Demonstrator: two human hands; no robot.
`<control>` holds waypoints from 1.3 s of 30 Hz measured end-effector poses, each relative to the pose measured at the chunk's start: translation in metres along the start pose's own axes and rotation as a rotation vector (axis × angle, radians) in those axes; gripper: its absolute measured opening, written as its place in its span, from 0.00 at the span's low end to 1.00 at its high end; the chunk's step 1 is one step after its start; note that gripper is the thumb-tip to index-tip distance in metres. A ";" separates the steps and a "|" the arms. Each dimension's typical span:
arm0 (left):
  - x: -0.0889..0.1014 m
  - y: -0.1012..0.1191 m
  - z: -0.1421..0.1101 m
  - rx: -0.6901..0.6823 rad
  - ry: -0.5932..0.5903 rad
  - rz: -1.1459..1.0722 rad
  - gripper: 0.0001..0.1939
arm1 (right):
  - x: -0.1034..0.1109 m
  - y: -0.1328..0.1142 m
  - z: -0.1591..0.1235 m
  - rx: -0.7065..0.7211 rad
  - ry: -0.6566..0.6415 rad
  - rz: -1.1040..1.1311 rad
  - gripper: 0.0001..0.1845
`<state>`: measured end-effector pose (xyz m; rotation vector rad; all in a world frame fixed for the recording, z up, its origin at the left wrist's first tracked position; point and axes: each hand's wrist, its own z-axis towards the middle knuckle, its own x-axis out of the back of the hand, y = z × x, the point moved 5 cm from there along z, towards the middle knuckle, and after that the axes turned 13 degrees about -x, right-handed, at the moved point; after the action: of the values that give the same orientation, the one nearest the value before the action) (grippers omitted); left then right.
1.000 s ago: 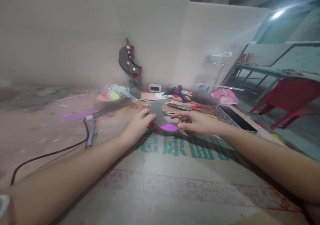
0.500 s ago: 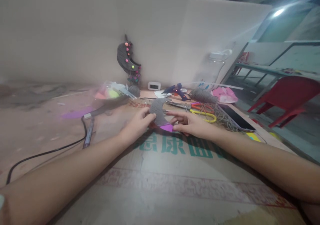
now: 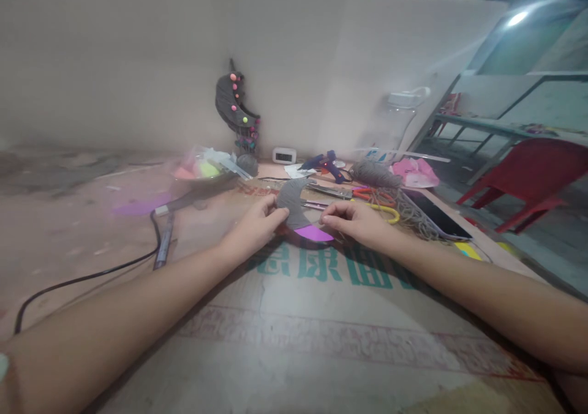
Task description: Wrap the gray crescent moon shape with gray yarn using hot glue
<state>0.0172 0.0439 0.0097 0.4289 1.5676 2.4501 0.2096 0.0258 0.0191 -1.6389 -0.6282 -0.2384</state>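
A crescent-shaped piece (image 3: 294, 203) stands tilted up over the table, most of it wound in grey yarn. Its lower tip (image 3: 315, 234) shows bare purple. My left hand (image 3: 261, 221) grips the crescent's left edge between thumb and fingers. Just right of the crescent, my right hand (image 3: 351, 219) is closed in a pinch, apart from the purple tip. A thin strand of grey yarn seems to run at its fingertips, though it is faint. Behind the hands lie scissors with yellow handles (image 3: 390, 213) and a ball of grey yarn (image 3: 374, 173) with loose strands.
A blue glue gun (image 3: 327, 164), a small digital clock (image 3: 283, 155) and a clear bottle (image 3: 392, 123) stand at the back. A phone (image 3: 434, 213) lies right. A decorated grey crescent (image 3: 229, 101) hangs on the wall. A black cable (image 3: 92, 278) and marker (image 3: 164, 245) lie left.
My right hand has drawn slightly away from the crescent, and its spread fingers have closed into a pinch. More of the purple tip shows. My left hand keeps its grip.
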 end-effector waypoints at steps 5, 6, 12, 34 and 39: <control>0.000 0.000 -0.001 0.009 0.013 -0.057 0.08 | 0.000 0.000 0.001 0.011 -0.032 -0.073 0.15; 0.000 0.000 -0.001 0.011 0.013 -0.072 0.08 | 0.000 -0.001 0.001 0.017 -0.038 -0.085 0.15; -0.003 0.004 0.000 -0.015 -0.024 -0.116 0.08 | 0.000 0.000 0.002 -0.005 -0.003 -0.051 0.16; 0.003 -0.001 0.000 -0.031 0.079 -0.079 0.21 | -0.010 -0.008 -0.005 0.226 -0.045 -0.241 0.16; -0.005 0.011 -0.007 -0.211 -0.064 0.107 0.25 | -0.007 0.000 0.000 0.113 -0.070 -0.093 0.18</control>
<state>0.0189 0.0315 0.0164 0.5602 1.2752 2.6181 0.2042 0.0241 0.0158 -1.5162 -0.7595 -0.2102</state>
